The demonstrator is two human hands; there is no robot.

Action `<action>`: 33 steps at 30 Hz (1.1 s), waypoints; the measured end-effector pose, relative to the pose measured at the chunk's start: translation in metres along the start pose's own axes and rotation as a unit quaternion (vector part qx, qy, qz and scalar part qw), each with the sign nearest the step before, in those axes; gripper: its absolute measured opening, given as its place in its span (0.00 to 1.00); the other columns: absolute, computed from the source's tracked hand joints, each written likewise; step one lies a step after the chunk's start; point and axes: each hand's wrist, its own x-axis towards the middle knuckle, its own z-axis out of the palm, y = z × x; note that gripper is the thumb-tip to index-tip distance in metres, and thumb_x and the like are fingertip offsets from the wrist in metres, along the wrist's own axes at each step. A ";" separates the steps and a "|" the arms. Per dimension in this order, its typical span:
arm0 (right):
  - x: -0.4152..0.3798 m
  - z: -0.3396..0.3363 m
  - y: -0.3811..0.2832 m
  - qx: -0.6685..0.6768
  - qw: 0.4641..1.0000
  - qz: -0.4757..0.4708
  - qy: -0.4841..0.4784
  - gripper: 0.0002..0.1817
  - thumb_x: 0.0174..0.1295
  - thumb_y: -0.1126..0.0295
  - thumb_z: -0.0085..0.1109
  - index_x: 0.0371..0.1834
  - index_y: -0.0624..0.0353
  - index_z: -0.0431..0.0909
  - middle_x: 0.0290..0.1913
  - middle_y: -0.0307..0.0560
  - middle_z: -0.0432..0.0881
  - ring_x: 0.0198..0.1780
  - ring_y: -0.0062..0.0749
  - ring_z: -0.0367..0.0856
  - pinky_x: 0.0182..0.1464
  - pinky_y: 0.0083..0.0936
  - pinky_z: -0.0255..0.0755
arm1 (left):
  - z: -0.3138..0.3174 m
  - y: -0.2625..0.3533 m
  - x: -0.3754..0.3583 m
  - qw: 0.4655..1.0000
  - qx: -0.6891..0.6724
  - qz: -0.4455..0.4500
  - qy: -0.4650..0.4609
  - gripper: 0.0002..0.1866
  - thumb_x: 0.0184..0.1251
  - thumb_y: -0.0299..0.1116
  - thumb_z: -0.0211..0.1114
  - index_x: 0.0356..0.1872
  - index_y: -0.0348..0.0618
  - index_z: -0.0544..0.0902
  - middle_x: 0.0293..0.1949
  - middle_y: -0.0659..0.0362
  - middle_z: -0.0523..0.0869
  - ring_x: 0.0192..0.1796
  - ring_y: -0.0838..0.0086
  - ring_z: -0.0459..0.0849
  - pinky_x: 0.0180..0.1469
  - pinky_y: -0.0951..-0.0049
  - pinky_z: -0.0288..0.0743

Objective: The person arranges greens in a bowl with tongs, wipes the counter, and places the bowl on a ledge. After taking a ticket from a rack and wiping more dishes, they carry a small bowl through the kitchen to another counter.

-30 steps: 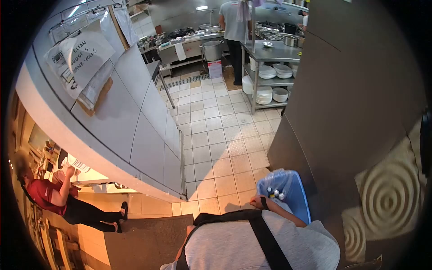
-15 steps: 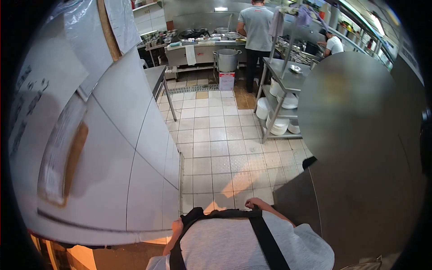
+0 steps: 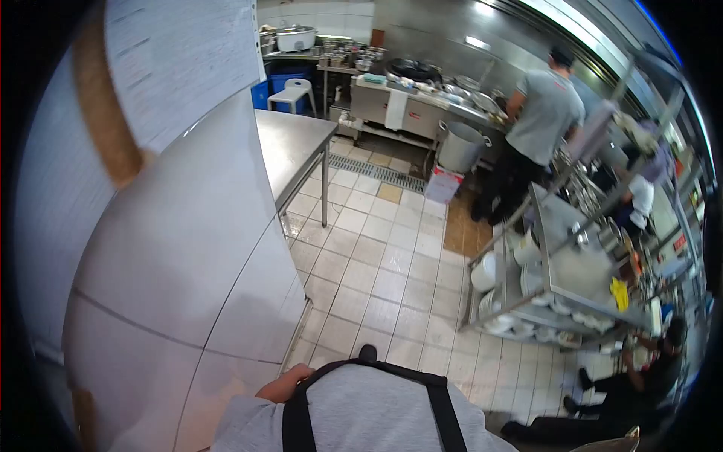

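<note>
My left hand (image 3: 292, 380) is low in the picture, beside the black strap (image 3: 297, 410) on my chest and close to the white tiled wall (image 3: 248, 331). Its fingers are small and partly hidden by the strap, so whether they are open or closed cannot be made out. Nothing can be seen in that hand. My right hand is out of view. The tip of one dark shoe (image 3: 367, 352) shows on the tiled floor past my grey shirt (image 3: 369, 399).
A steel table (image 3: 294, 139) stands ahead left. Further off, a large pot (image 3: 461, 147) rests on a box (image 3: 443, 185) by the cooking range (image 3: 410, 113). A person (image 3: 546, 113) stands there. Right, a steel rack (image 3: 580, 271) holds stacked plates; another person (image 3: 640, 377) is beyond it.
My view has tilted and swung right, and I am nearer the kitchen. The steel table and rack show more fully. My right hand has left the view; a person at lower right has appeared.
</note>
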 end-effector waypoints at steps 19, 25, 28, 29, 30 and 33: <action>0.416 -0.400 -0.362 0.036 0.980 -0.195 0.012 0.14 0.63 0.65 0.53 0.48 0.58 0.81 0.32 0.46 0.84 0.25 0.29 0.83 0.28 0.25 0.76 | -0.530 0.282 0.206 0.890 -0.082 0.220 0.392 0.11 0.66 0.38 0.55 0.36 0.43 0.81 0.35 0.49 0.84 0.39 0.52 0.83 0.42 0.55 0.77; 0.526 -0.491 -0.410 -0.054 0.988 -0.139 -0.038 0.14 0.63 0.65 0.53 0.48 0.58 0.82 0.32 0.46 0.84 0.24 0.28 0.83 0.27 0.25 0.75 | -0.773 0.285 0.272 0.748 -0.218 0.186 0.598 0.07 0.64 0.31 0.61 0.39 0.41 0.81 0.35 0.51 0.84 0.35 0.59 0.84 0.37 0.66 0.77; 0.599 -0.543 -0.436 -0.070 0.990 -0.116 -0.040 0.14 0.63 0.65 0.53 0.47 0.58 0.82 0.32 0.45 0.84 0.24 0.28 0.83 0.27 0.25 0.75 | -0.857 0.239 0.321 0.690 -0.236 0.102 0.676 0.08 0.66 0.32 0.59 0.39 0.40 0.82 0.33 0.51 0.85 0.33 0.61 0.84 0.37 0.68 0.77; 0.625 -0.562 -0.446 -0.080 0.990 -0.113 -0.042 0.14 0.63 0.65 0.53 0.47 0.58 0.82 0.32 0.45 0.84 0.24 0.28 0.83 0.27 0.25 0.75 | -0.875 0.217 0.340 0.669 -0.252 0.062 0.696 0.08 0.67 0.32 0.58 0.39 0.39 0.82 0.32 0.51 0.85 0.31 0.62 0.84 0.37 0.69 0.76; 0.651 -0.582 -0.456 -0.094 0.989 -0.110 -0.044 0.14 0.63 0.65 0.53 0.47 0.58 0.82 0.31 0.45 0.84 0.24 0.28 0.83 0.27 0.25 0.75 | -0.885 0.193 0.358 0.654 -0.293 0.012 0.698 0.09 0.67 0.33 0.58 0.39 0.39 0.82 0.29 0.52 0.85 0.30 0.65 0.83 0.36 0.70 0.76; 0.720 -0.650 -0.501 -0.137 0.983 -0.112 -0.052 0.13 0.63 0.66 0.53 0.46 0.58 0.82 0.31 0.45 0.84 0.24 0.27 0.83 0.27 0.25 0.75 | -0.907 0.170 0.380 0.530 -0.421 -0.077 0.732 0.09 0.67 0.33 0.59 0.37 0.39 0.83 0.24 0.57 0.84 0.27 0.74 0.82 0.33 0.73 0.75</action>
